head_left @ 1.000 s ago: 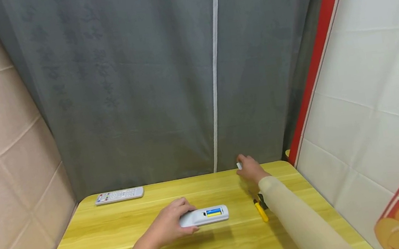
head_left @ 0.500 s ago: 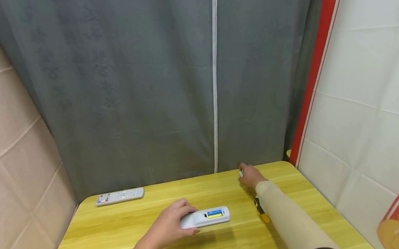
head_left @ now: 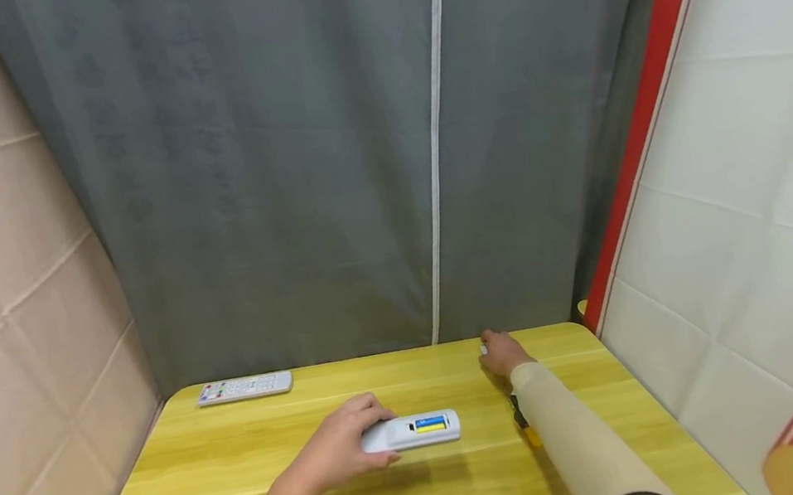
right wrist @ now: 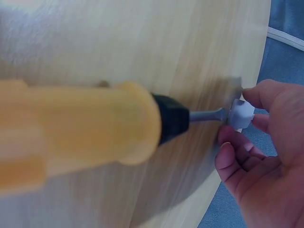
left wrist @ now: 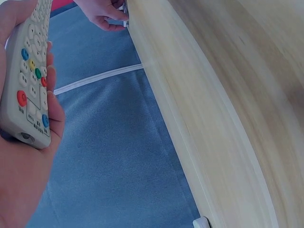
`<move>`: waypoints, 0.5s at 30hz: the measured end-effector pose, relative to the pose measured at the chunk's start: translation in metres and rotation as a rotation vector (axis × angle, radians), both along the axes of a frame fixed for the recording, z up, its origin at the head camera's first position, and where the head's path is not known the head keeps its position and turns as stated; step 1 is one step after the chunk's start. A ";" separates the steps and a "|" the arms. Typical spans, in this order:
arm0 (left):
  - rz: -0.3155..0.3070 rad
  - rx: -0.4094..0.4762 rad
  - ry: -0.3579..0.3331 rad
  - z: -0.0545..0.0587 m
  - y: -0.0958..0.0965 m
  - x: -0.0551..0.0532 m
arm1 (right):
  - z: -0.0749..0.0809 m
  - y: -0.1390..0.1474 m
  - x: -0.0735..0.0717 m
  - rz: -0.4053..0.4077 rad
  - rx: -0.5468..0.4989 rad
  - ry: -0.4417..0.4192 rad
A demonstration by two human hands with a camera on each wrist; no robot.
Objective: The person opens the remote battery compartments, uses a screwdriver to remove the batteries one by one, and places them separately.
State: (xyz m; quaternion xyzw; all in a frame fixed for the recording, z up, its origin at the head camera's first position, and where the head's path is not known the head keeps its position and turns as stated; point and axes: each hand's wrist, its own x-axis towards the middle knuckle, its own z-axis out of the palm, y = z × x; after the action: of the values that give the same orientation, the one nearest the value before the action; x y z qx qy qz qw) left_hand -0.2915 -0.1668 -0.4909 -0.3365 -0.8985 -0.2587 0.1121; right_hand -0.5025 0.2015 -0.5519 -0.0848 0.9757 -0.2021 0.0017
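My left hand (head_left: 340, 447) grips a white remote control (head_left: 399, 434) above the table, its back facing up in the head view. Inside its uncovered battery compartment show a blue and a yellow battery (head_left: 431, 424). The left wrist view gives the remote's button side (left wrist: 28, 76), with fingers wrapped around it. At the table's far edge, my right hand (right wrist: 280, 142) pinches a small white plastic piece (right wrist: 241, 114) close to the tabletop. Near that piece points the tip of a yellow-handled screwdriver (right wrist: 95, 126), lying on the table and partly hidden by my right forearm in the head view.
A second remote control (head_left: 244, 388) lies buttons up at the far left of the wooden table (head_left: 210, 489). Behind the far edge hangs a grey curtain (head_left: 281, 171). Cloth-covered walls (head_left: 756, 233) flank both sides.
My right hand has come down from above the far edge to the tabletop with the small white piece. My forearm now covers more of the screwdriver. The left hand and remote have hardly moved.
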 end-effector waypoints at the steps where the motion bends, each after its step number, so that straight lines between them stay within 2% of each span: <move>1: 0.000 -0.001 0.002 0.000 0.000 0.000 | 0.000 0.001 -0.001 0.001 0.004 0.002; 5: -0.001 0.006 0.002 0.001 -0.001 -0.001 | 0.001 0.000 -0.002 -0.012 0.001 -0.007; 15: -0.011 0.009 0.017 0.001 -0.001 -0.002 | 0.008 -0.003 0.007 -0.040 -0.021 -0.020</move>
State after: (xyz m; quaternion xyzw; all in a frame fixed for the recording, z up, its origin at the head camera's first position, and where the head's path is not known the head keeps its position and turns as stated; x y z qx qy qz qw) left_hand -0.2937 -0.1676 -0.4903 -0.3431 -0.8945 -0.2605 0.1198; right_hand -0.4950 0.1982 -0.5437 -0.0633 0.9750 -0.2130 0.0065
